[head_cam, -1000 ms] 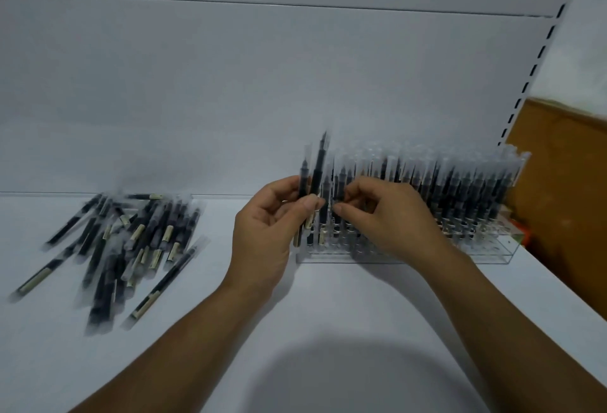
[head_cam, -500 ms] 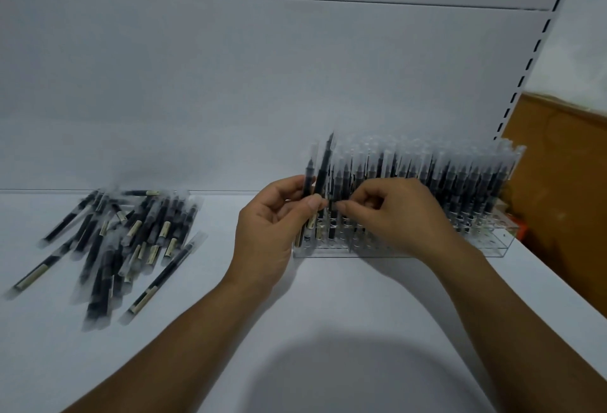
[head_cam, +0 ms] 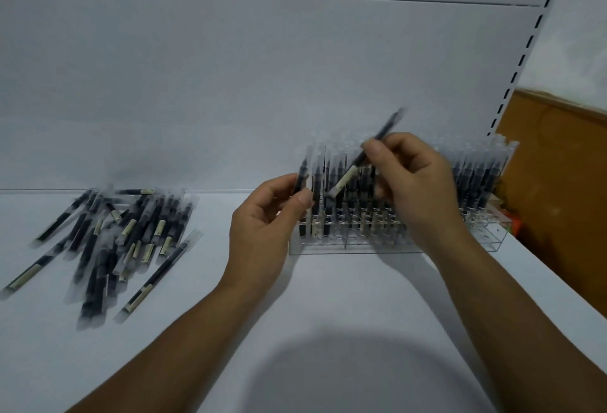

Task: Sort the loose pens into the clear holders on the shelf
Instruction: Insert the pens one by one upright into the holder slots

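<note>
White shelf (head_cam: 328, 314) holds a clear plastic holder (head_cam: 328, 248), its middle hidden behind the right hand (head_cam: 417, 182); that hand's fingertips pinch one blurry black pen (head_cam: 368, 153), tilted above the holder; the left hand (head_cam: 262, 225) pinches an upright pen (head_cam: 301, 176) at the holder's left end; loose pens (head_cam: 115, 242) lie far left of it.

This looks like a shop to me. I stand at a flat white shelf (head_cam: 328, 307) with a plain white back wall (head_cam: 262, 84) and a white strip full of little slots (head_cam: 523, 61) by its right edge. Many black pens in clear wrappers (head_cam: 131, 232), all the same, lie near its left edge, and more fill a clear plastic holder (head_cam: 492, 239).
</note>
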